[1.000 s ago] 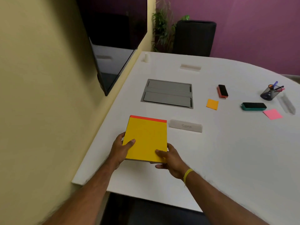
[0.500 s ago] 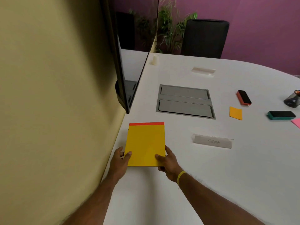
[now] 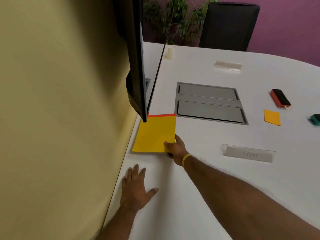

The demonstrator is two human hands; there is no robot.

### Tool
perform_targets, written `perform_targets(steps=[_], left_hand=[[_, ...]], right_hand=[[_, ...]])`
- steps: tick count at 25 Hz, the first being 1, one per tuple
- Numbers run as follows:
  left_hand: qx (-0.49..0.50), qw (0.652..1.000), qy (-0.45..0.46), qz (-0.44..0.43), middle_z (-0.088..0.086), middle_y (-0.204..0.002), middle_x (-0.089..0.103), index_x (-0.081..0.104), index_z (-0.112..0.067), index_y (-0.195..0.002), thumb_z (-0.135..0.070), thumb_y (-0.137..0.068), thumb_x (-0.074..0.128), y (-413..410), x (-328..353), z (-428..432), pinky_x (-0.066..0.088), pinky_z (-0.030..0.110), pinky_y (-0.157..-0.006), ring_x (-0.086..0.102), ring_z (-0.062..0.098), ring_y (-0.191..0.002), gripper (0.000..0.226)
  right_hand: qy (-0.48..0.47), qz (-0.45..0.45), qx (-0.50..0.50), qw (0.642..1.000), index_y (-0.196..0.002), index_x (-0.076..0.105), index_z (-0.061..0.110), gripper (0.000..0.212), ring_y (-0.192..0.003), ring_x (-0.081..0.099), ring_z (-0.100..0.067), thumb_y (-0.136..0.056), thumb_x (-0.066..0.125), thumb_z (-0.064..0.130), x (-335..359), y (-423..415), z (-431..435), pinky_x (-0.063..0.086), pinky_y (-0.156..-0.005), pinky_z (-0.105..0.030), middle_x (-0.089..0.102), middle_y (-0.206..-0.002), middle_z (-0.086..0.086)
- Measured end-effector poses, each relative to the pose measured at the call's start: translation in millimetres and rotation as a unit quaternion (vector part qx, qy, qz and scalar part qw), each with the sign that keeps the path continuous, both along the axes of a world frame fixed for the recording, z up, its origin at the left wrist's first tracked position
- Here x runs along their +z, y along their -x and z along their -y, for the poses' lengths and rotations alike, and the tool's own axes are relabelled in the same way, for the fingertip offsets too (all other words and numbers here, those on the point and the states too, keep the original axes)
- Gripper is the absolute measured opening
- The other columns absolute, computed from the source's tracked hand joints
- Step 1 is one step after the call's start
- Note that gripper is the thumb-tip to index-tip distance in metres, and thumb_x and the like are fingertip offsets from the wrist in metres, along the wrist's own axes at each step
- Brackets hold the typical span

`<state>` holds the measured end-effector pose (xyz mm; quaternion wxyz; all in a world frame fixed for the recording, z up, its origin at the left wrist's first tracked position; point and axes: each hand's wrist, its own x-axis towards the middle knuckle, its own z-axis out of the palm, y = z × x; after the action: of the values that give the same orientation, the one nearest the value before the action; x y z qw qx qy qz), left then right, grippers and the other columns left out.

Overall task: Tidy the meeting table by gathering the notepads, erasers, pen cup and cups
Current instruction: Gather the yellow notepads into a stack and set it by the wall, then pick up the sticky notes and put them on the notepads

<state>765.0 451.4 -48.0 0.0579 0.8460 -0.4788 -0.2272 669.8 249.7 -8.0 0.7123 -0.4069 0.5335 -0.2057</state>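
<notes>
A yellow notepad [image 3: 155,134] with a red top strip lies at the table's left edge against the wall, its far corner under the screen. My right hand [image 3: 174,148] grips its near right corner. My left hand [image 3: 136,187] rests flat on the table, fingers spread, a little nearer than the pad. A red-and-black eraser [image 3: 280,98] lies at the right, a teal eraser [image 3: 316,119] is cut off by the right edge, and an orange sticky pad [image 3: 272,117] lies between them. A small white cup [image 3: 170,52] stands at the far left.
A black wall screen [image 3: 138,66] overhangs the table's left edge. A grey cable hatch [image 3: 210,103] is set into the white table [image 3: 207,170]. Two clear name holders lie on it, one near [image 3: 248,154] and one far [image 3: 228,65]. A black chair [image 3: 228,25] and a plant [image 3: 173,18] stand behind.
The notepad has moved left and away, up against the wall under the screen. My left hand has let go of it and now lies flat on the table.
</notes>
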Motion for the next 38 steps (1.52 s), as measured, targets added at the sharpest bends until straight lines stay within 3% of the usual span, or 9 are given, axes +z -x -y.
perform_targets(steps=[5,9,11,14,17,21,28,38], left_hand=[[-0.029,0.998,-0.036,0.044,0.001,-0.164,-0.019,-0.003,-0.034,-0.155,-0.088,-0.069,0.044,-4,-11,9,0.003,0.053,-0.12,-0.015,0.031,-0.15,0.112],[-0.025,0.998,-0.04,0.041,0.002,-0.164,-0.02,-0.001,-0.034,-0.156,-0.085,-0.071,0.049,-3,-14,11,0.002,0.058,-0.119,-0.017,0.032,-0.15,0.111],[-0.024,0.998,-0.044,0.039,0.002,-0.164,-0.019,0.001,-0.033,-0.156,-0.084,-0.071,0.05,-3,-12,12,0.002,0.059,-0.118,-0.016,0.032,-0.15,0.11],[-0.024,0.998,-0.056,0.031,0.003,-0.164,-0.019,0.002,-0.033,-0.156,-0.083,-0.07,0.052,-2,-8,14,0.003,0.06,-0.118,-0.016,0.033,-0.15,0.111],[-0.026,0.997,-0.065,0.029,0.003,-0.164,-0.017,0.003,-0.033,-0.156,-0.085,-0.068,0.053,-3,-7,16,0.005,0.061,-0.117,-0.015,0.033,-0.15,0.113],[-0.028,0.998,-0.061,0.017,0.003,-0.165,-0.014,0.005,-0.032,-0.156,-0.085,-0.067,0.054,-4,-4,16,0.006,0.061,-0.117,-0.012,0.033,-0.151,0.115],[-0.066,0.991,-0.104,0.043,0.007,-0.164,-0.014,0.0,-0.024,-0.156,-0.076,-0.079,0.051,6,19,19,0.012,0.058,-0.119,-0.007,0.031,-0.152,0.106],[-0.14,0.985,-0.06,0.087,0.008,-0.165,-0.01,-0.003,-0.025,-0.156,-0.087,-0.075,0.038,87,108,23,0.004,0.057,-0.12,-0.007,0.028,-0.152,0.11]], right_hand=[[0.002,-0.007,0.007,1.0,-0.142,0.042,0.024,0.05,-0.094,0.055,-0.03,-0.098,0.057,0.006,-13,-24,20,0.051,-0.057,-0.032,0.054,-0.126,-0.013],[0.071,-0.115,0.072,0.988,-0.137,0.041,0.01,0.042,-0.103,0.052,-0.033,-0.098,0.057,0.014,-23,-41,28,0.052,-0.069,-0.037,0.05,-0.133,-0.019],[0.108,-0.18,0.105,0.972,-0.138,0.038,0.007,0.049,-0.113,0.053,-0.035,-0.096,0.061,0.02,-24,-48,26,0.055,-0.082,-0.042,0.049,-0.135,-0.019],[0.156,-0.293,0.17,0.928,-0.142,0.033,0.005,0.065,-0.129,0.044,-0.038,-0.093,0.065,0.033,-20,-50,27,0.044,-0.104,-0.047,0.039,-0.141,-0.019],[0.212,-0.384,0.214,0.873,-0.141,0.035,0.007,0.071,-0.13,0.039,-0.038,-0.09,0.065,0.045,-14,-40,27,0.039,-0.106,-0.049,0.035,-0.141,-0.018],[0.274,-0.375,0.241,0.852,-0.148,0.032,0.012,0.076,-0.135,0.036,-0.037,-0.09,0.065,0.047,-14,-3,15,0.036,-0.109,-0.049,0.035,-0.147,-0.016],[0.365,-0.423,0.327,0.762,-0.151,0.029,0.016,0.077,-0.139,0.031,-0.031,-0.089,0.064,0.047,0,96,-23,0.034,-0.111,-0.046,0.031,-0.153,-0.01],[0.402,-0.476,0.326,0.711,-0.156,0.018,0.02,0.09,-0.15,0.011,-0.026,-0.086,0.06,0.061,72,253,-82,0.016,-0.12,-0.044,0.013,-0.164,-0.007]])
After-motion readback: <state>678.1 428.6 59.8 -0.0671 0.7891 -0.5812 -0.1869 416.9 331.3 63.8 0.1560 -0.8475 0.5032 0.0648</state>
